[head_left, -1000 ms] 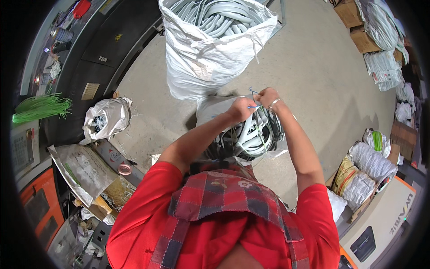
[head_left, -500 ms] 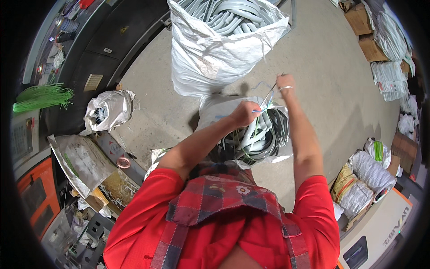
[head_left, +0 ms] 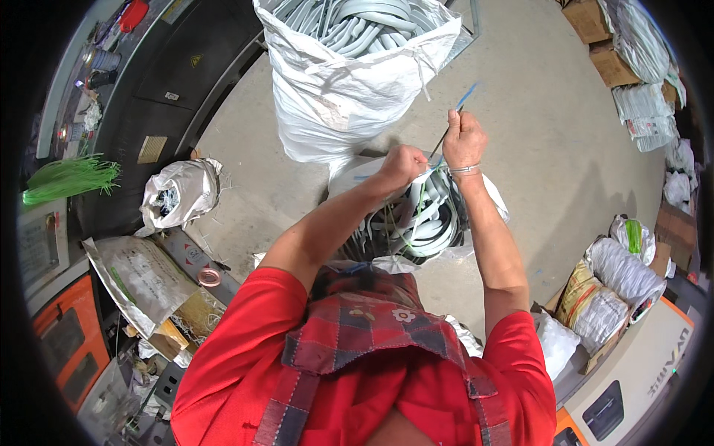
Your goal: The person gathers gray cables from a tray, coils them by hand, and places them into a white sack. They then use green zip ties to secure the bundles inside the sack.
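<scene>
A white woven sack (head_left: 349,178) stands in front of me, filled with curved grey and black strips (head_left: 428,227) with green strands among them. At its far rim my left hand (head_left: 405,165) is closed in a fist on the sack's edge, partly hiding it. My right hand (head_left: 465,141) is closed around a thin, dark metal rod (head_left: 440,141), raised just right of the left hand and pointing down toward the rim. A blue strand (head_left: 467,95) sticks out above the right fist, and more bluish strand shows between the hands.
Beyond stands a larger white sack (head_left: 342,104) full of grey strips. At left are a small white sack (head_left: 178,189), a green strand bundle (head_left: 71,180), a tape roll (head_left: 209,277) and dark machinery (head_left: 175,74). Cardboard boxes (head_left: 613,67) and wrapped bundles (head_left: 595,305) line the right.
My right hand has moved slightly left and turned, and the blue strand now shows above it. My left hand has moved a little up and left. Both stay closed.
</scene>
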The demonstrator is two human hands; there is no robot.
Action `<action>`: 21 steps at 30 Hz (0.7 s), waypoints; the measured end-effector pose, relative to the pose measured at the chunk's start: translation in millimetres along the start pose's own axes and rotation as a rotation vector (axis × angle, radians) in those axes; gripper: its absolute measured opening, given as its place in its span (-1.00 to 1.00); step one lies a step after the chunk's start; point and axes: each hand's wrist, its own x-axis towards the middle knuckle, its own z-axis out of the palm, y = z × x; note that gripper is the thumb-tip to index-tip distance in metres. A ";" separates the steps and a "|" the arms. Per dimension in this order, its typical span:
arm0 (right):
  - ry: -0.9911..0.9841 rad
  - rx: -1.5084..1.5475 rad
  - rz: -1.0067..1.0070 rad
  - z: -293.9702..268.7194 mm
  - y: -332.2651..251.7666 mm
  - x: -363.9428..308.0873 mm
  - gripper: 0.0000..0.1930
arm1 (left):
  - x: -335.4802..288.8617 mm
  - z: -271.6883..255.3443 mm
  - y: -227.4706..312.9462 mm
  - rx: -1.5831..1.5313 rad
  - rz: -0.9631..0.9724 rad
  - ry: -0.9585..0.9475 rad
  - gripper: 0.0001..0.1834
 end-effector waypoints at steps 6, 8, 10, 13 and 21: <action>0.057 0.057 -0.067 -17.7 -16.0 -11.3 -0.73 | -0.4 4.5 6.2 0.197 0.165 0.108 -0.74; 0.261 -0.017 -0.167 -19.4 -14.1 -3.0 -0.75 | -0.4 6.0 -0.2 0.189 0.164 0.059 -0.73; 0.480 -0.433 -0.194 -58.3 -32.2 45.5 -0.77 | -1.0 6.8 -11.5 0.169 0.105 -0.005 -0.71; 0.337 0.025 -0.018 -154.4 -59.2 111.7 -0.75 | -9.0 7.3 8.7 0.102 0.096 -0.049 -0.68; -0.055 -0.020 0.135 -109.3 -51.2 -133.3 -0.89 | -9.6 1.2 12.8 -0.279 -0.022 -0.073 -0.67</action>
